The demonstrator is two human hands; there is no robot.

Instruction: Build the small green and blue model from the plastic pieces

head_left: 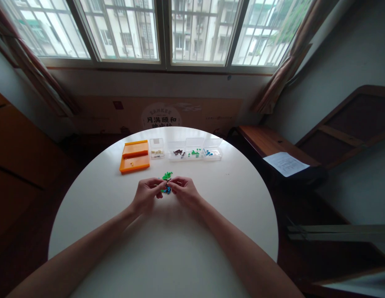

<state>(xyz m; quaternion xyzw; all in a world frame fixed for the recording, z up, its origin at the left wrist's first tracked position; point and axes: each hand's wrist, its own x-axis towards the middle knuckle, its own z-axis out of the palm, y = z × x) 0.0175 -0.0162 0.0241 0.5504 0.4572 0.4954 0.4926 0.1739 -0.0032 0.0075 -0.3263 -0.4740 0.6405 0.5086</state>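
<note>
left hand [145,194] and right hand [184,191] — both pinch small green-and-blue brick piece [167,182] | round white table [118,215] | behind — orange tray [134,155], clear parts boxes [195,150]

We see our two arms, bare all the way up, with no sleeves on them. Our left hand [145,195] and right hand [184,191] wear no gloves, rings or watch.
</note>
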